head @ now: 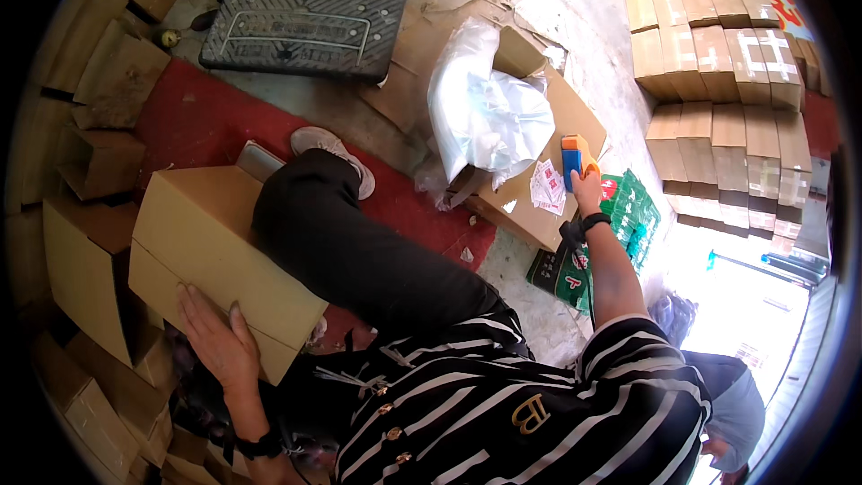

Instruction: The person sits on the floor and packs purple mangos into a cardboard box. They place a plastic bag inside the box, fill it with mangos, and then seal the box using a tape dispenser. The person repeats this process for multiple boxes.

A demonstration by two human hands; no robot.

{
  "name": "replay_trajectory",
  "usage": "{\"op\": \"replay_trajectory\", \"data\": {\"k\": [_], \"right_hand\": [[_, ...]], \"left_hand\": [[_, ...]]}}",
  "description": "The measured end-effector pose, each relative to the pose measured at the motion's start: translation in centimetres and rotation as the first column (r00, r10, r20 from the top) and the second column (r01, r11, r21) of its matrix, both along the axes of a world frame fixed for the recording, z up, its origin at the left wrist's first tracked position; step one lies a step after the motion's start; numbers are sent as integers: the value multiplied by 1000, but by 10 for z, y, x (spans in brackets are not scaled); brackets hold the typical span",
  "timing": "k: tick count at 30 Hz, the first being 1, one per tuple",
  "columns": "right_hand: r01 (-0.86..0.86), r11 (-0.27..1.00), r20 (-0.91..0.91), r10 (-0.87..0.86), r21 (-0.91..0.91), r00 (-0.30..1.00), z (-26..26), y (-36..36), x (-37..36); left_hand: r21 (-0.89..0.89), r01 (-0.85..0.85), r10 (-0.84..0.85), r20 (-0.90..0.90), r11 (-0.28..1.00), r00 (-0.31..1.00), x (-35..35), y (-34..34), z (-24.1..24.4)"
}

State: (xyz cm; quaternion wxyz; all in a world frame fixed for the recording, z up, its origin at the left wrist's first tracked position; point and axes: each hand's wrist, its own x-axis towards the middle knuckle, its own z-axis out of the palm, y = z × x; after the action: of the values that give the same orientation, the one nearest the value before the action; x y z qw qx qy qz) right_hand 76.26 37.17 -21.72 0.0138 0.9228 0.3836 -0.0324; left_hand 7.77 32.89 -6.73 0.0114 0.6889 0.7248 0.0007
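Observation:
My left hand (219, 345) lies flat against the side of a cardboard box (215, 263), thumb spread away from the fingers. The box is tilted beside my bent knee. My right hand (587, 192) is shut around an orange and blue hand-held tool (574, 156), which looks like a tape dispenser. It is over another cardboard box (518, 215). Small printed paper slips (549, 187) lie on that box, next to the tool. A clear plastic bag (491, 114) is bunched on the same box.
Stacked cartons (714, 67) stand at the right. More open boxes (87, 269) crowd the left side. A black ridged platform (310, 13) lies ahead, near a red mat (209, 108). Green printed sacking (630, 215) is by my right arm. Another person (731, 404) is at the lower right.

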Motion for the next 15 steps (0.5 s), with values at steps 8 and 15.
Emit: {"op": "replay_trajectory", "data": {"k": [8,15], "right_hand": [[45,995,-69,-51,-88,996,-41,2,33],[-34,972,-147,70,234,987,-15,8,77]], "left_hand": [[-14,-17,17,30,1000,999,0,-1,-1],[-62,-119,127,135,991,983,-5,5,4]]}}
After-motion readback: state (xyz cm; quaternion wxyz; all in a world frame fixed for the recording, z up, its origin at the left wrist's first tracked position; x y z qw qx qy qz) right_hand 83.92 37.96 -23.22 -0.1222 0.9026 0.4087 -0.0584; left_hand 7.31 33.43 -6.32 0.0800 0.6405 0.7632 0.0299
